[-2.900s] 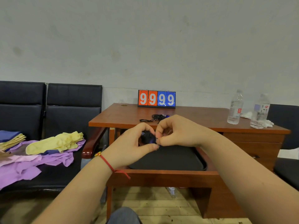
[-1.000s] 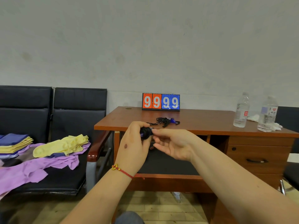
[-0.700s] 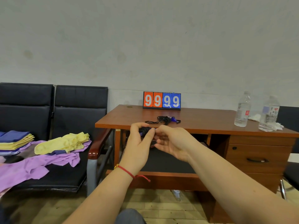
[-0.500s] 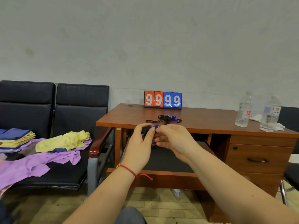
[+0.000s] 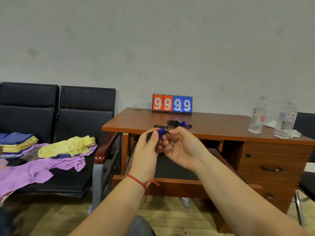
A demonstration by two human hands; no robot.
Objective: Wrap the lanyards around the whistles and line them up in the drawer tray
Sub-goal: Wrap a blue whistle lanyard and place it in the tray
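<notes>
A single head-worn wide-angle camera looks forward and slightly down from the person's seat, facing the wall (image 5: 153, 40). Both forearms reach in from the bottom edge, close to the lens; the surface (image 5: 213, 126) lies just beyond, chairs (image 5: 68, 108) at left.

Desk (image 5: 213, 123) is reddish wood w/ a smooth semi-gloss finish. Whistle (image 5: 161, 131) looks like glossy blue plastic. Bottles (image 5: 257, 116) far right are clear plastic. Left seats (image 5: 85, 113) are black leather-ish, cloths (image 5: 68, 147) soft and matt.
</notes>
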